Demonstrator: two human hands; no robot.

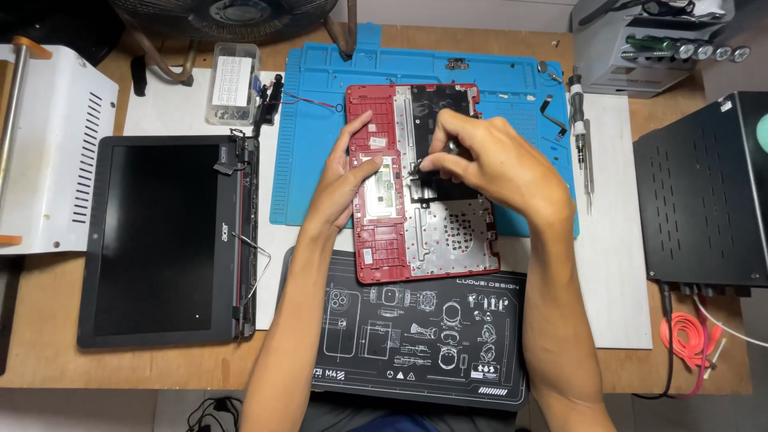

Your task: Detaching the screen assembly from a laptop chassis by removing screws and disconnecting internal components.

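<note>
A red laptop palmrest shell (384,256) lies upside down, half on the blue work mat (320,88) and half on a black printed mat (416,336). Its silver keyboard backplate (448,232) faces up. My left hand (348,180) rests flat on the shell's left side, over the touchpad board. My right hand (488,160) hovers above the middle of the shell, fingers pinched on a small dark tool or part near a black patch; what it grips is too small to tell.
A detached black laptop screen (160,240) lies at the left beside a white metal device (56,144). A clear parts box (232,84) stands behind it. Screwdrivers (580,128) lie at the right on a white mat, near a black box (704,192) with red cables (688,336).
</note>
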